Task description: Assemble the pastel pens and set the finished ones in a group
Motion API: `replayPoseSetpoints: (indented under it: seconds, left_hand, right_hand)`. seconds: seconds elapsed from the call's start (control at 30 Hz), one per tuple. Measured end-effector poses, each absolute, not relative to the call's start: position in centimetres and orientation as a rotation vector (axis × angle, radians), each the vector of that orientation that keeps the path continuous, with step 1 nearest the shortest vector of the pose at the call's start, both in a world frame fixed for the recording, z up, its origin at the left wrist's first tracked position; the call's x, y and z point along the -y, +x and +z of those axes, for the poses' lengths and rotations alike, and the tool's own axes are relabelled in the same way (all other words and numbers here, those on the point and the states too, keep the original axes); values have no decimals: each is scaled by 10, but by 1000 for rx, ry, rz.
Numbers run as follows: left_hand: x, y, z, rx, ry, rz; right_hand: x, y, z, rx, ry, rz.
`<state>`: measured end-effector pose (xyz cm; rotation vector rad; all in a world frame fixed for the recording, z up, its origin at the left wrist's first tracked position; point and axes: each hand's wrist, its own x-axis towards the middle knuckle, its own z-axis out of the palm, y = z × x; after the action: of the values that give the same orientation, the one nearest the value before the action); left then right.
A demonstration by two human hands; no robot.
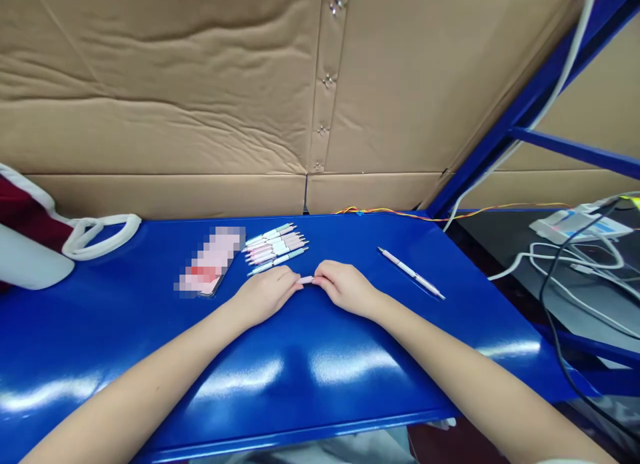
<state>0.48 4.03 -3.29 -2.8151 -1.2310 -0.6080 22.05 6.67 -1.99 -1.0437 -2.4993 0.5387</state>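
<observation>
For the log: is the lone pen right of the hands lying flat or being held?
Lying flat: the white-and-pink pen rests on the blue table, with the right hand beside it, not touching.

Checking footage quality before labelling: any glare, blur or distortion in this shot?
In the head view, white glare streaks the blue tabletop; pixelation hides the flat object left of the pens; wide-angle distortion bows the table's front edge.

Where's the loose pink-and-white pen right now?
In the head view, the slim pink-and-white pen lies on the blue metal table, just right of the right hand.
</observation>
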Motion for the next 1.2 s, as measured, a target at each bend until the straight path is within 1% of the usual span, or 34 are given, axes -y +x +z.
replayPoseSetpoints:
  seconds: [0.17, 0.23, 0.4, 0.47, 0.6, 0.87, 1.1, 1.2]
  left_hand:
    - [-41, 4, -29, 1254, -2830, -616]
    - [-40, 4, -26, 1271, -2829, -655]
    - [-38, 6, -26, 1301, -2793, -813]
    - [-39, 5, -27, 1318, -2799, -837]
    - [-39, 1, -27, 1282, -2814, -798]
    - [-39, 1, -24, 1293, -2780, -616]
    - [-38, 2, -25, 1311, -2818, -698]
    - [-38, 2, -26, 1341, -2798, -699]
  right_hand:
    - [-67, 222, -15, 2436, -997, 544]
    - [-65, 222, -12, 2418, -1002, 554]
    - [-62, 221, -7, 2474, -1108, 425]
    - [-62, 222, -7, 2474, -1086, 467]
    - [-64, 223, -8, 2429, -1077, 593]
    - [-64, 225, -10, 2363, -1139, 643]
    - [-62, 227, -5, 2466, -1127, 544]
    - [-61, 227, -6, 2465, -1120, 555]
